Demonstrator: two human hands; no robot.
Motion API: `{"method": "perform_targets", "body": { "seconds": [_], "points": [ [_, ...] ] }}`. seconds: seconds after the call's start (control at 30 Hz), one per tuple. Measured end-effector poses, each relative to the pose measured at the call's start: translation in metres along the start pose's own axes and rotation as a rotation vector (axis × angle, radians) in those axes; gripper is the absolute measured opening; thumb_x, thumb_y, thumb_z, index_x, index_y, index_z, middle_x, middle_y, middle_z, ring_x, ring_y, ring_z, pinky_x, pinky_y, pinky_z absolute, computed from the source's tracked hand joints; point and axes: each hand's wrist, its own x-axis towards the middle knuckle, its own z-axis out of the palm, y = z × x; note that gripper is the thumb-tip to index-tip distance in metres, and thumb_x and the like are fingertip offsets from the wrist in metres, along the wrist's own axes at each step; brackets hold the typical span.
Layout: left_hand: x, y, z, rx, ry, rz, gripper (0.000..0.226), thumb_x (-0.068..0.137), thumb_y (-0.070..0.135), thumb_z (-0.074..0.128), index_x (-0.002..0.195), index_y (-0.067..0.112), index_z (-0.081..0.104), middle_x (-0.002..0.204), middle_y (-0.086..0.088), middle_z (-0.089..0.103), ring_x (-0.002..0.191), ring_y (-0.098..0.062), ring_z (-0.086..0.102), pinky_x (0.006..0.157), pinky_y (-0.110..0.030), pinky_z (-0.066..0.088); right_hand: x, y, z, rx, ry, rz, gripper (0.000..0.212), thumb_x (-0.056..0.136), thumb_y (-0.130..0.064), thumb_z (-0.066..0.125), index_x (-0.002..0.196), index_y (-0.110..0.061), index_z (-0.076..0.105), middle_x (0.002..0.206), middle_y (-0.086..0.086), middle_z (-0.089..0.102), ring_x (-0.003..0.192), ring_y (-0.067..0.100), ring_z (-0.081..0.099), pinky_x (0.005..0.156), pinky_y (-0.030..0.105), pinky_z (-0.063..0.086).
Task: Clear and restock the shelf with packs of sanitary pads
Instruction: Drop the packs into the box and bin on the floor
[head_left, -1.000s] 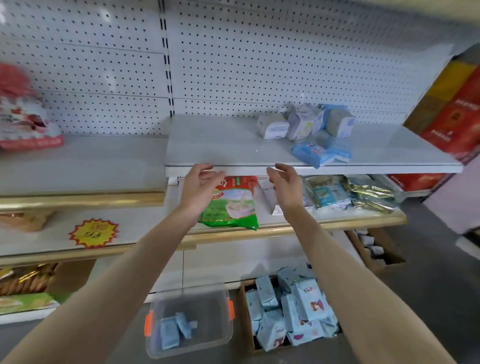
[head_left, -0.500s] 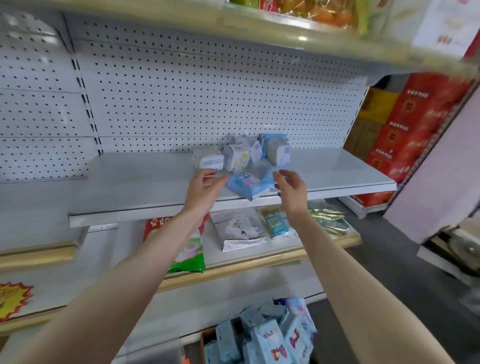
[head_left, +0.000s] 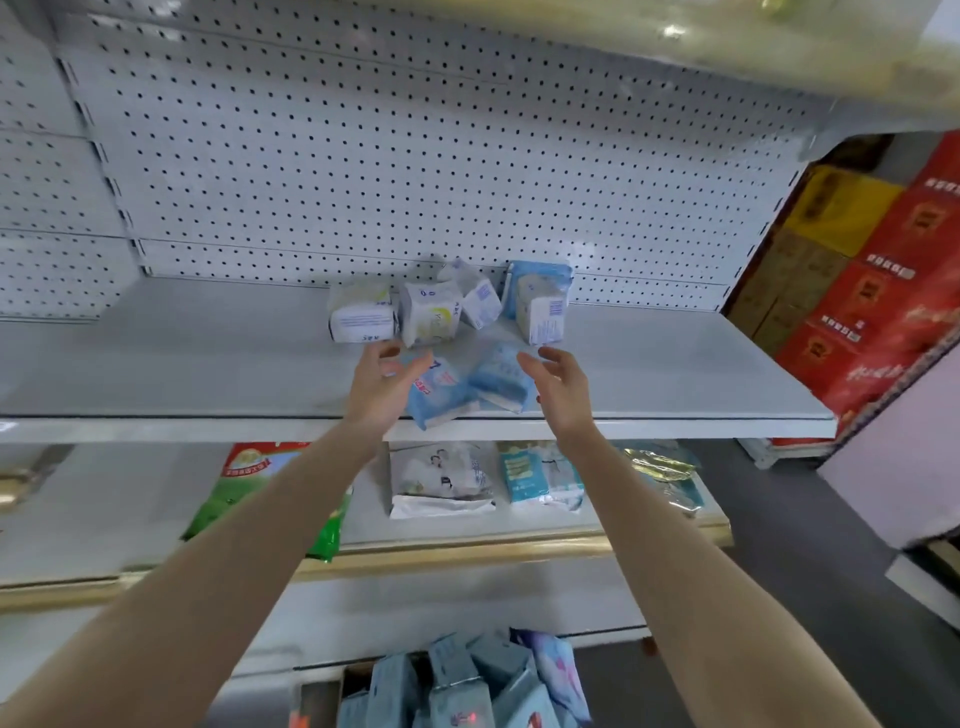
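Observation:
Several packs of sanitary pads sit in a loose cluster on the white shelf. White packs and a blue-backed pack stand at the back. Two light blue packs lie flat near the front edge. My left hand hovers just left of the flat blue packs, fingers relaxed and spread, holding nothing. My right hand is held just right of them, fingers loosely curved, empty too. Neither hand clearly touches a pack.
A cardboard box full of blue pad packs stands on the floor below. The lower shelf carries a green bag, white and teal packets and a gold packet. Red and yellow cartons are stacked at right.
Both hands have risen from the shelf's front edge up over the shelf to either side of the flat blue packs. My view has shifted up and to the right.

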Motion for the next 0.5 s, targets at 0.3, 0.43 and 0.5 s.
{"method": "perform_targets", "body": {
  "seconds": [0.3, 0.43, 0.5],
  "points": [
    [0.046, -0.030, 0.023, 0.106, 0.029, -0.112, 0.079, 0.081, 0.033, 0.077, 0.143, 0.009, 0.034, 0.139, -0.012, 0.044, 0.117, -0.024, 0.054, 0.098, -0.036, 0.047, 0.070, 0.034, 0.018, -0.046, -0.036, 0.100, 0.090, 0.070, -0.049, 0.079, 0.144, -0.015, 0.040, 0.142, 0.010, 0.045, 0.130, 0.030, 0.046, 0.109, 0.047, 0.040],
    [0.059, -0.034, 0.029, 0.220, 0.028, -0.130, 0.092, 0.079, 0.029, 0.080, 0.148, 0.008, 0.025, 0.146, -0.012, 0.038, 0.126, -0.026, 0.047, 0.099, -0.032, 0.041, 0.092, 0.051, 0.025, -0.082, -0.053, 0.173, 0.121, 0.051, -0.063, 0.081, 0.150, -0.017, 0.028, 0.146, 0.011, 0.041, 0.132, 0.032, 0.045, 0.106, 0.051, 0.044],
    [0.066, -0.035, 0.030, 0.239, 0.050, -0.138, 0.097, 0.076, 0.029, 0.083, 0.149, 0.005, 0.023, 0.144, -0.011, 0.042, 0.123, -0.024, 0.049, 0.093, -0.029, 0.042, 0.103, 0.061, 0.028, -0.116, -0.064, 0.176, 0.125, 0.047, -0.060, 0.084, 0.149, -0.018, 0.026, 0.141, 0.012, 0.044, 0.128, 0.033, 0.048, 0.102, 0.051, 0.047]
  ]
}}
